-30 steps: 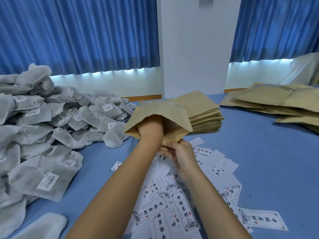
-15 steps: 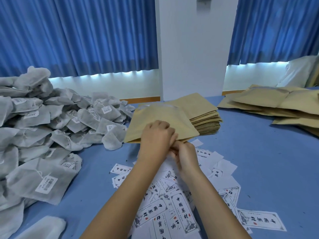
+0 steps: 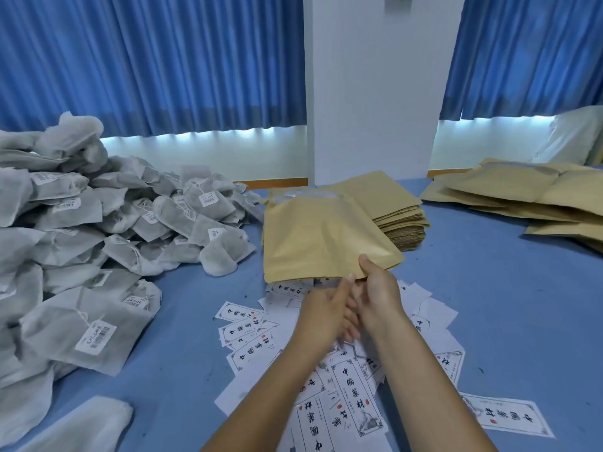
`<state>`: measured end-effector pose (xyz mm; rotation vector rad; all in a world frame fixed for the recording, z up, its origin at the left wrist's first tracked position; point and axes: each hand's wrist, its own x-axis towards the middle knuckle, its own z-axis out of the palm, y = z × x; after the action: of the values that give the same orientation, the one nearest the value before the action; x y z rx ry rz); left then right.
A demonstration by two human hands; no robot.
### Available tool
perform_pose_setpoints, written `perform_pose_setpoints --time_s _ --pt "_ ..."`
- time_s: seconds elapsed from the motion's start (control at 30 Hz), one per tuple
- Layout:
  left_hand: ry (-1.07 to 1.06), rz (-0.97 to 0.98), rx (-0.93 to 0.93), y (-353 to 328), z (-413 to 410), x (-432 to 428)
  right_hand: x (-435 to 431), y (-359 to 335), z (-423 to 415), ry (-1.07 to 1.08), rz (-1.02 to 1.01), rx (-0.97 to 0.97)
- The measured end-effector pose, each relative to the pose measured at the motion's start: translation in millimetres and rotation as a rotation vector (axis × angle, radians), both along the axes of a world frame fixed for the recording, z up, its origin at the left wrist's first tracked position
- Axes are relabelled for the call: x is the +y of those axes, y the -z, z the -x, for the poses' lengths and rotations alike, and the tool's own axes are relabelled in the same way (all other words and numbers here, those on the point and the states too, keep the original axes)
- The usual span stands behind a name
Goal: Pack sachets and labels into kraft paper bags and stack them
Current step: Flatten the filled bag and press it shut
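Brown kraft paper bag [image 3: 319,239] leans against the near-left side of the stack of flat empty kraft bags [image 3: 404,220], its near edge pinched by the right hand [image 3: 378,288], thumb on top. The left hand [image 3: 326,308] lies beside the right, fingers fairly straight, tips at the bag's edge, gripping nothing visible. Grey mesh sachets [image 3: 98,239] are heaped left of the stack, and printed white paper labels [image 3: 352,386] are scattered in front of it.
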<state>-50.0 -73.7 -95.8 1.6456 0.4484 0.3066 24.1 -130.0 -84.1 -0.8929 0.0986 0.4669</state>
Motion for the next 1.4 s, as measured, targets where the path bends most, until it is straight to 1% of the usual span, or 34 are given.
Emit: perform_pose_setpoints --time_s 0.03,0.07,0.1,0.13,0.2,0.3,0.37,0.47,0.6,0.7,0.83,1.0,1.13,1.2,1.27,1.33,1.4 --pt "-0.058 0.19 0.014 -0.1 -1.6 4.2 0.6 -0.1 -0.3 -0.012 -0.043 0.003" --pt "-0.131 0.347 -0.016 -0.7 -2.2 11.4 1.4 1.2 -1.2 -0.02 -0.047 -0.006" --pt "-0.2 0.46 -0.079 -1.4 -1.8 20.7 2.8 2.5 -1.4 -0.03 -0.028 -0.019" --pt "-0.26 0.514 -0.141 -1.4 -1.9 30.3 4.2 4.4 -1.3 -0.039 0.0 -0.032" --pt "-0.338 0.546 -0.224 0.0 -0.4 43.8 6.4 7.7 -0.8 -0.047 0.044 -0.032" --pt "-0.387 0.605 -0.267 3.8 0.7 50.0 5.0 13.3 -3.8 0.033 0.164 0.004" --pt "-0.42 0.617 -0.287 4.2 1.2 53.0 4.3 16.6 -5.3 0.079 0.233 0.014" --pt "-0.452 0.602 -0.295 5.8 1.7 58.9 8.6 19.3 -2.7 0.109 0.268 0.008" --pt "-0.416 0.573 -0.296 8.9 2.2 58.9 9.5 18.8 -1.7 0.173 0.326 -0.077" --pt "-0.4 0.567 -0.309 9.2 1.8 57.5 5.7 18.4 -2.0 0.176 0.297 -0.071" --pt "-0.388 0.549 -0.335 10.8 1.2 57.1 8.0 17.6 5.6 0.068 0.194 -0.03" --pt "-0.365 0.527 -0.355 12.0 -0.5 56.4 7.4 18.7 3.3 0.112 0.184 -0.024" --pt "-0.381 0.535 -0.361 12.8 -1.0 57.0 11.0 20.3 6.5 0.042 0.135 -0.046" --pt "-0.368 0.518 -0.362 13.5 -0.9 55.5 12.5 20.5 8.3 0.013 0.168 -0.06" --pt "-0.352 0.498 -0.362 14.3 -0.7 53.5 11.9 20.7 6.6 0.031 0.198 -0.069" --pt "-0.344 0.493 -0.369 14.9 -0.8 52.5 10.3 21.3 4.7 0.046 0.187 -0.07" --pt "-0.358 0.495 -0.373 14.4 -0.5 52.8 10.4 21.5 6.1 0.018 0.187 -0.076"
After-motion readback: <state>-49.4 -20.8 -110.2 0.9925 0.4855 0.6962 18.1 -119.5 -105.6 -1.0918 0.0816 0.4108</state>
